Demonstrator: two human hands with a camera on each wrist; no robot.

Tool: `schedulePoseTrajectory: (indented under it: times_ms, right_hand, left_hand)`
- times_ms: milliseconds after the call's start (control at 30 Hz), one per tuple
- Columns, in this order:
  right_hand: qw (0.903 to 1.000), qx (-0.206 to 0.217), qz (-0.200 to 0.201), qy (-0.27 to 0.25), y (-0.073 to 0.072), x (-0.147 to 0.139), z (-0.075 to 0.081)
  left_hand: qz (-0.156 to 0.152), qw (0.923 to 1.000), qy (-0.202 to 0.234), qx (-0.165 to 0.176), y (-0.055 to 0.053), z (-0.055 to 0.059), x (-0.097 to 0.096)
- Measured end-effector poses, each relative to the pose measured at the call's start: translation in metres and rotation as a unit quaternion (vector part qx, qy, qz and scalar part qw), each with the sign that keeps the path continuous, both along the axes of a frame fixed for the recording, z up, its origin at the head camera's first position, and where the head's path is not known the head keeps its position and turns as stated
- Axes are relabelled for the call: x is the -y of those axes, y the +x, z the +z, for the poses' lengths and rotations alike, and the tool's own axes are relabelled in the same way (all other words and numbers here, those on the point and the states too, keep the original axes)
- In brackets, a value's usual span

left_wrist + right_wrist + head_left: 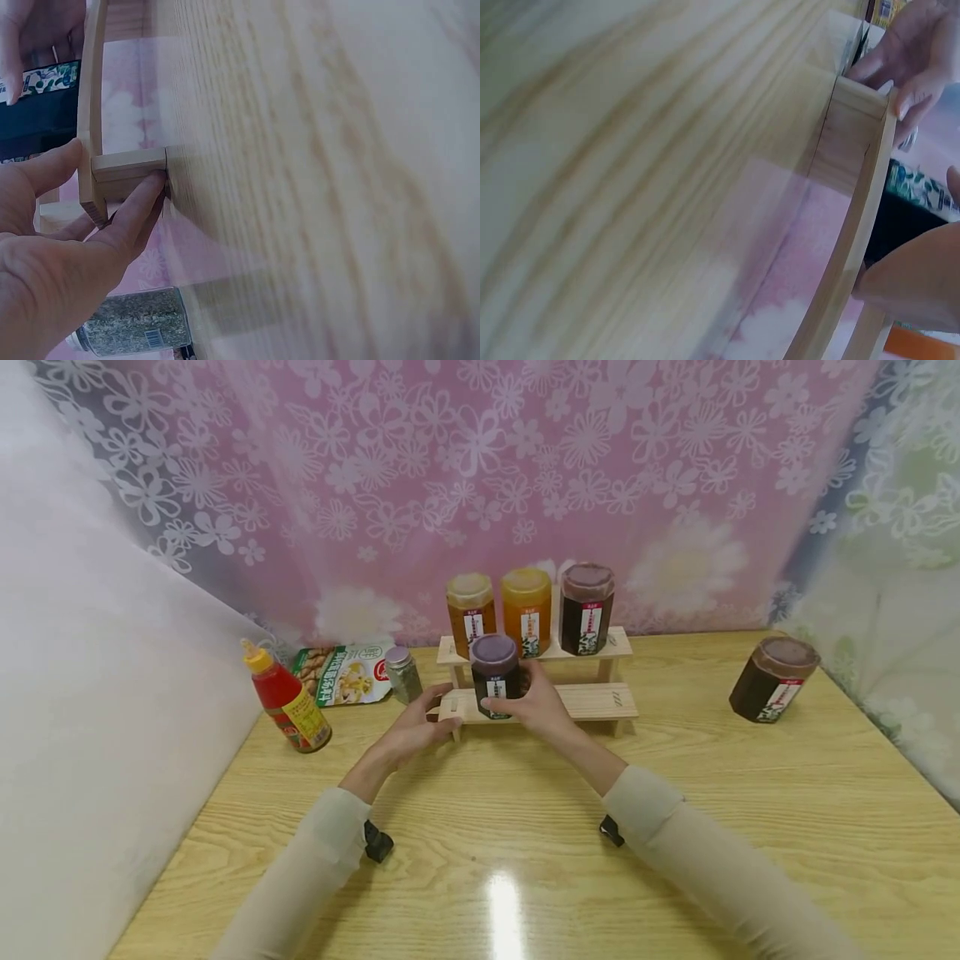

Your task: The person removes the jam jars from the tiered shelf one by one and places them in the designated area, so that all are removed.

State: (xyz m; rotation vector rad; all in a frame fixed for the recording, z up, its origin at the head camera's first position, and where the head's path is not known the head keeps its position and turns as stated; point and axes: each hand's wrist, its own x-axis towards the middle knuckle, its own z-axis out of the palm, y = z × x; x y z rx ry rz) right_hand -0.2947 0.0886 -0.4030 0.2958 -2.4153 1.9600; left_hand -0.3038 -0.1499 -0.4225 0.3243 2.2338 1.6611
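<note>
A dark jar with a purple lid [495, 649] is on the lower step of a two-step wooden rack [592, 702], toward its left end. My right hand [538, 703] grips this jar from the right, thumb across its front. At the rack's left end, my left hand [412, 731] pinches the lower step. In the left wrist view, the thumb of the left hand [67, 247] lies against the step's edge and the fingers reach under to the rack's leg [131, 165]. The right wrist view shows the jar's dark side [904, 229] beside the step.
An amber jar [461, 602], an orange jar [517, 610] and another dark jar [577, 618] line the upper step. Left of the rack are a spice shaker [405, 677], a seasoning packet [348, 681] and a red sauce bottle [288, 702]. One more dark jar [757, 685] stands far right.
</note>
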Motion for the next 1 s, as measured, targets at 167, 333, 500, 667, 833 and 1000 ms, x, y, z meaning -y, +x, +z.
schedulePoseTrajectory:
  times_ms: [167, 333, 500, 667, 833, 1000]
  right_hand:
    - [0.9994, 0.010, -0.028, 0.019, 0.001, 0.009, 0.001]
    - [0.9984, 0.002, -0.041, 0.039, 0.000, 0.010, 0.001]
    - [0.9982, -0.005, -0.040, 0.045, 0.002, 0.006, 0.003]
    - [0.9984, -0.015, -0.031, 0.045, 0.007, -0.002, 0.005]
    - [0.9987, -0.022, -0.016, 0.044, 0.012, -0.013, 0.008]
    - [0.9988, -0.020, -0.011, 0.043, 0.018, -0.028, 0.010]
  left_hand:
    - [0.000, 1.0000, 0.001, 0.004, 0.001, 0.002, 0.000]
    - [-0.001, 1.0000, -0.006, -0.002, 0.001, 0.003, 0.000]
    - [0.001, 0.9999, -0.010, 0.000, 0.001, 0.003, 0.000]
    - [0.004, 0.9999, -0.010, -0.003, 0.002, 0.002, 0.000]
    - [0.005, 1.0000, 0.000, 0.003, 0.002, 0.002, 0.001]
    - [-0.002, 1.0000, 0.005, 0.004, 0.001, 0.001, 0.001]
